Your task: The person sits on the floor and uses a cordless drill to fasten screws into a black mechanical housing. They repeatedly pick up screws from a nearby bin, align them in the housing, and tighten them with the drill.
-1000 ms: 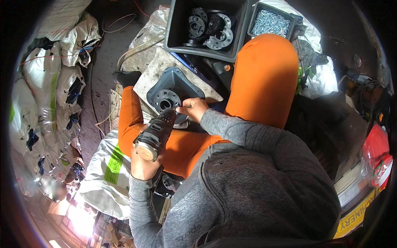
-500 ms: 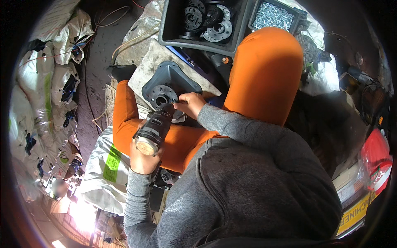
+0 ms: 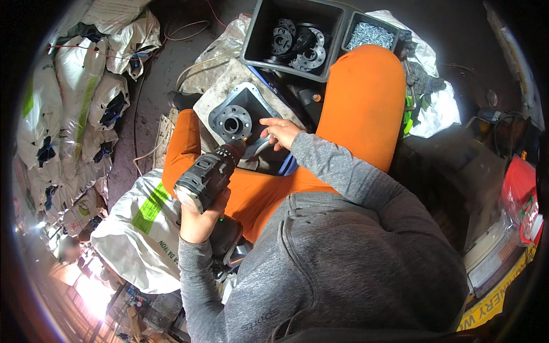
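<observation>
Drill set against the hub plate

The cordless drill (image 3: 209, 174) is gripped by the left hand (image 3: 200, 220), fingers closed; the grey hub plate (image 3: 237, 117) is steadied beside its tip by the right hand (image 3: 280, 132), fingers half curled.

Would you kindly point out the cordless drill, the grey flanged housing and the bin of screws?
cordless drill (image 3: 207, 174), head view, on its black body.
grey flanged housing (image 3: 233, 122), head view, on its round hub.
bin of screws (image 3: 372, 35), head view, on the screws inside.

The left hand (image 3: 200, 220) is curled in a closed grip, its grey-sleeved forearm rising from the lower edge. The right hand (image 3: 280, 132) reaches forward with fingers loosely bent, its forearm angled across the orange-clad lap.
</observation>
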Demonstrator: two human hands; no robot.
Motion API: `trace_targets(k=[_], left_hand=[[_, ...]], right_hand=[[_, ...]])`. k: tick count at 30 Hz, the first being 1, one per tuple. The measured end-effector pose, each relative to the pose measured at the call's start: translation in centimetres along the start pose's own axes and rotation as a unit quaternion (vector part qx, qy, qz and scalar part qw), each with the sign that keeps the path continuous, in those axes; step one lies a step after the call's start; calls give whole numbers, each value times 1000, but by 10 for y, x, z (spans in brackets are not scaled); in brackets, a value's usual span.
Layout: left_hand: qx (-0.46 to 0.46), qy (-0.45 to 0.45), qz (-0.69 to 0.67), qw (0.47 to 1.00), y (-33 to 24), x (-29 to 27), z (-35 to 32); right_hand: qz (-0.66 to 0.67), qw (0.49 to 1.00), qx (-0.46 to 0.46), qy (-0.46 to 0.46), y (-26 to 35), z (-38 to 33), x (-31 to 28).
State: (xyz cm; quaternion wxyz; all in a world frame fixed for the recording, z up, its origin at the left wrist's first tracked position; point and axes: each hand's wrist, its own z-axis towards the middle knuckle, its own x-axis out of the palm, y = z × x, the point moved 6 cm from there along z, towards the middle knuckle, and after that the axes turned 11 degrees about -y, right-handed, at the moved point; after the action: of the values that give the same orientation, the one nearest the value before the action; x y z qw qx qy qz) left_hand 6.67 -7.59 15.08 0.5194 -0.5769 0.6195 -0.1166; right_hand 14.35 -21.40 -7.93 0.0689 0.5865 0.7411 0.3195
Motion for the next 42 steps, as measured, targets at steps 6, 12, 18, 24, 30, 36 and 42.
trace_targets(k=[6,12,18,24,30,36,42], left_hand=[[-63,49,-45,996,21,3,-20],[-61,42,-58,996,22,-4,-23],[-63,55,-38,996,26,-5,-23],[-67,60,-22,996,29,-12,-24],[-91,89,-27,992,27,-16,-25],[-83,59,-79,992,14,-24,-26],[-43,30,-42,998,2,-31,-8]], right_hand=[[42,985,-11,168,22,-31,10],[21,981,-31,189,28,-35,20],[16,979,-47,198,26,-33,26],[10,969,-86,230,29,-36,28],[-91,954,-158,239,31,-44,32],[31,986,31,159,20,-29,22],[156,967,138,145,7,-23,32]])
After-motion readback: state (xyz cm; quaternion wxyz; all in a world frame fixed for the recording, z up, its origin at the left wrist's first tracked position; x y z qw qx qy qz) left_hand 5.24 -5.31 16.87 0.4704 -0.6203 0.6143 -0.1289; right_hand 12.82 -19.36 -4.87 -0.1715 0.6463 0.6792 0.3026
